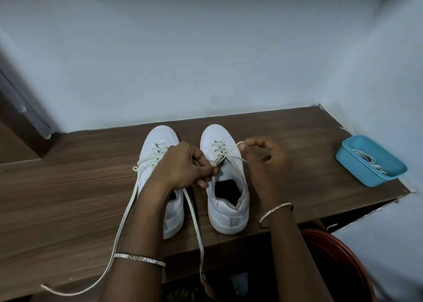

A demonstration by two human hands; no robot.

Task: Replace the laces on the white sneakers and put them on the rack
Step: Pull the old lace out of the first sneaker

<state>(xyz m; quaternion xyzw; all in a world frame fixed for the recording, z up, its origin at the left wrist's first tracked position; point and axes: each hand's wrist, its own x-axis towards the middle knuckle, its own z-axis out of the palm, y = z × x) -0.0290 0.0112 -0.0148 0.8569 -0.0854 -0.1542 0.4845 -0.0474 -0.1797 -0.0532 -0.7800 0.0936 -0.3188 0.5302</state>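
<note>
One white sneaker (231, 212), its lace (230, 157) between left hand (183, 164) and right hand (266, 162).

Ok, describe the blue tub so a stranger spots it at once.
Start at the long wooden counter against the pale wall. Follow it to its right end. The tub there is bright blue, unlike the white sneakers, and holds loose laces.

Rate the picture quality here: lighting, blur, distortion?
Head view: dim, cool, even light with soft shadows and no glare. Wide-angle bending curves the table edge and the walls. The right hand looks slightly blurred. The left hand and the lace both hands pinch are readable. The right sneaker opening is lost in black.
</note>
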